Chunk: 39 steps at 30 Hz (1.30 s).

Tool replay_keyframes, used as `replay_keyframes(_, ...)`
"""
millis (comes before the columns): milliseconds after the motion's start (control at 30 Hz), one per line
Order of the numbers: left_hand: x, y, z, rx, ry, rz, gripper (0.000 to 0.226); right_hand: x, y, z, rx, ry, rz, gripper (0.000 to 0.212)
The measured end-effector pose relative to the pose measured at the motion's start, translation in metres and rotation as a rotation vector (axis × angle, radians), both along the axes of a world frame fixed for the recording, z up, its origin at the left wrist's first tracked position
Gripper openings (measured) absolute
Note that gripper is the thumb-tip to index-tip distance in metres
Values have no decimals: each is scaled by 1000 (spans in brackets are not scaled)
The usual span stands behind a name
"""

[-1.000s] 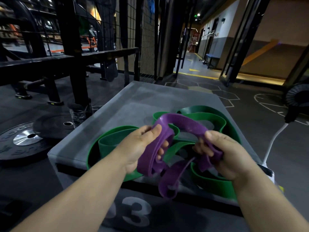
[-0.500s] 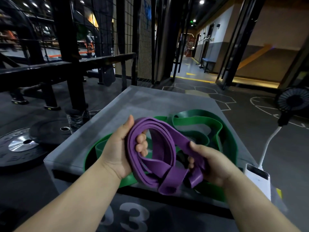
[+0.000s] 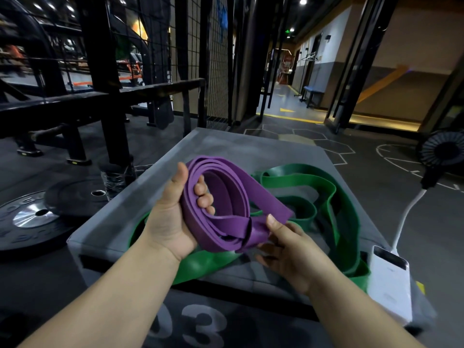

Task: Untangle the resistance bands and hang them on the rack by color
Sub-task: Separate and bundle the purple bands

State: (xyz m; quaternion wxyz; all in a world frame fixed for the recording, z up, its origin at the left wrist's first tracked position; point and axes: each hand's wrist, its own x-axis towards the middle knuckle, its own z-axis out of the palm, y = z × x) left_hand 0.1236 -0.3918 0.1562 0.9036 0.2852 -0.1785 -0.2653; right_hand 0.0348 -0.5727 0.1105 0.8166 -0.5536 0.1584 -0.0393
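left hand (image 3: 170, 222) grips coiled purple band (image 3: 236, 187) | right hand (image 3: 288, 257) pinches its wrapped end | green band (image 3: 313, 177) beneath on box (image 3: 226, 146)

A left hand (image 3: 168, 222) grips a coiled purple band (image 3: 226, 187) above a grey padded box (image 3: 226, 146) (marked 03 on its front), while the right hand (image 3: 288, 252) pinches the coil's wrapped lower part and a looped green band (image 3: 334, 197) lies on the box beneath.
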Motion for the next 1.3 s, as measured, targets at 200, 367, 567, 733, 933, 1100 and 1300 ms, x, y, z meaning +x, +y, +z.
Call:
replay_keyframes(200,1,2,-5,-23,3,-48,51,6,1,-8,1,35,-54,35)
replay_keyframes(367,-2,2,-6,10,-55,-102,46,7,1,-6,-108,50,57,42)
replay_keyframes(567,-4,3,-9,-26,-85,-118,45,11,-3,-9,-59,28,67,58)
replay_keyframes(733,6,13,5,-111,68,116,30,8,-31,-3,-91,-65,76,58)
replay_keyframes(933,25,33,10,-262,196,230,26,-7,-56,10,-268,-162,100,36)
replay_keyframes(1100,28,40,12,-243,147,196,28,-6,-55,7,-841,-92,-84,28)
replay_keyframes(1300,29,40,6,-259,148,112,32,0,-55,1,-840,-52,-165,19)
